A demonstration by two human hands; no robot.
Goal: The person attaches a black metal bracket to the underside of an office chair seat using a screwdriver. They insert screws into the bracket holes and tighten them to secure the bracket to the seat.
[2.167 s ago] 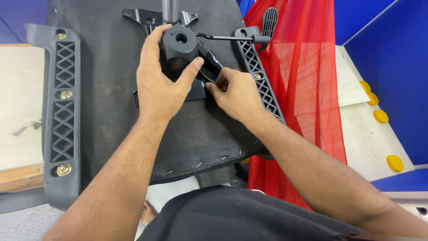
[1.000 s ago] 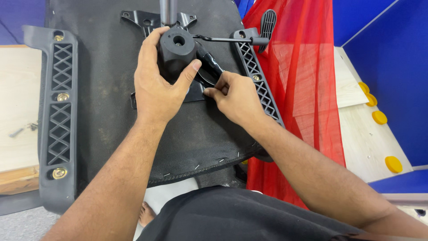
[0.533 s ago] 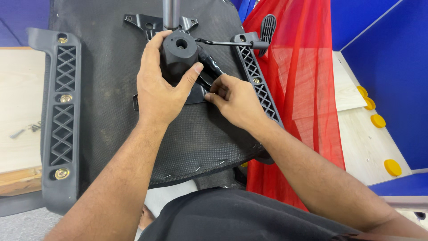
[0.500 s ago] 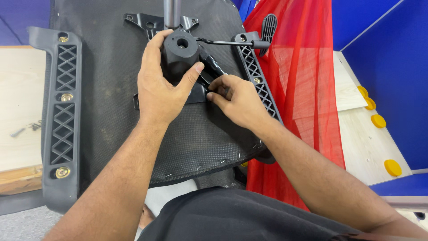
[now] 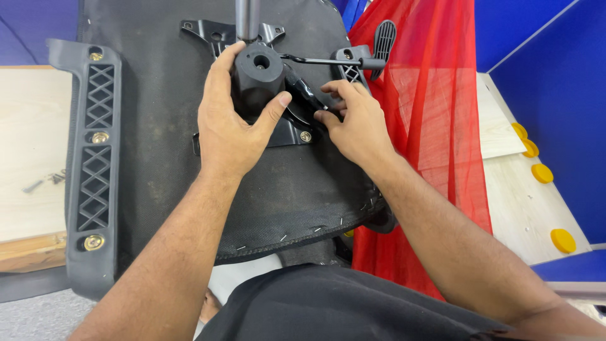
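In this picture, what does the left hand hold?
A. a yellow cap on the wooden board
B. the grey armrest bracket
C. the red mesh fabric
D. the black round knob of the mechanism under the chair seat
D. The left hand wraps around the black round knob of the mechanism bolted to the chair seat underside, with the thumb pressed against the knob's side.

Both forearms come up from the bottom of the view, bare, angling in toward each other. Left hand [image 5: 230,123] is palm-down and wrapped around something — fingers curled over the far side, thumb stretched out to the right along the near side. Right hand [image 5: 355,123] sits just beside it, wrist bent a bit left, fingertips [image 5: 322,115] pinched together and pointing toward the left thumb — not quite touching it.
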